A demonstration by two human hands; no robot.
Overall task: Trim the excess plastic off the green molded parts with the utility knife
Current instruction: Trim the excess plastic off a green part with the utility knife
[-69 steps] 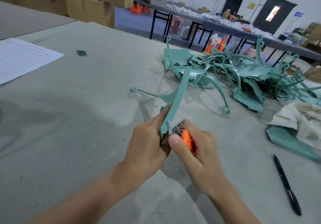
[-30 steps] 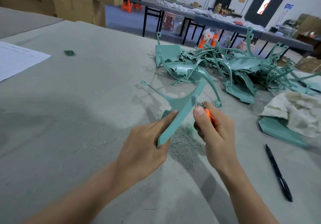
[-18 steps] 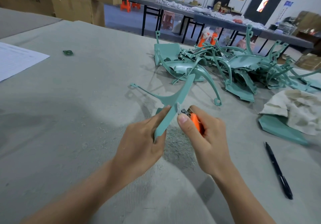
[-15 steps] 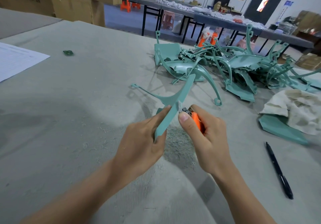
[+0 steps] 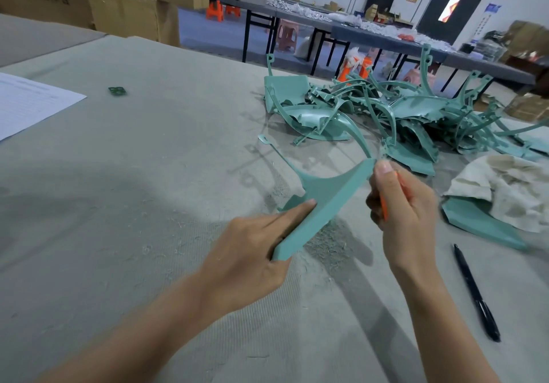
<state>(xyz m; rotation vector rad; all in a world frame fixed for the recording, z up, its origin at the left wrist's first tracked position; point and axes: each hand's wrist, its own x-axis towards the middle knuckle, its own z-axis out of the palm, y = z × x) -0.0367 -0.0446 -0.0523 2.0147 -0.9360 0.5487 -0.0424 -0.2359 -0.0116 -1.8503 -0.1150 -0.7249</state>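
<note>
My left hand [image 5: 252, 252] grips the lower end of a green molded part [image 5: 323, 198], held tilted above the table with its thin arm reaching out to the left. My right hand [image 5: 404, 207] holds the orange utility knife [image 5: 384, 209] at the part's upper right tip; the blade is hidden behind my thumb. A pile of green molded parts [image 5: 386, 115] lies beyond on the table. Fine plastic shavings [image 5: 329, 240] are strewn under my hands.
A black pen [image 5: 475, 290] lies to the right. A crumpled cloth [image 5: 511, 186] covers another green part [image 5: 481, 222] at the right edge. A paper sheet [image 5: 26, 103] and a small green chip [image 5: 118, 91] sit far left. Cardboard boxes [image 5: 124, 5] stand behind.
My right hand has slid the knife up the part's edge from near my left hand to its upper tip. The part has tilted flatter toward the right.
</note>
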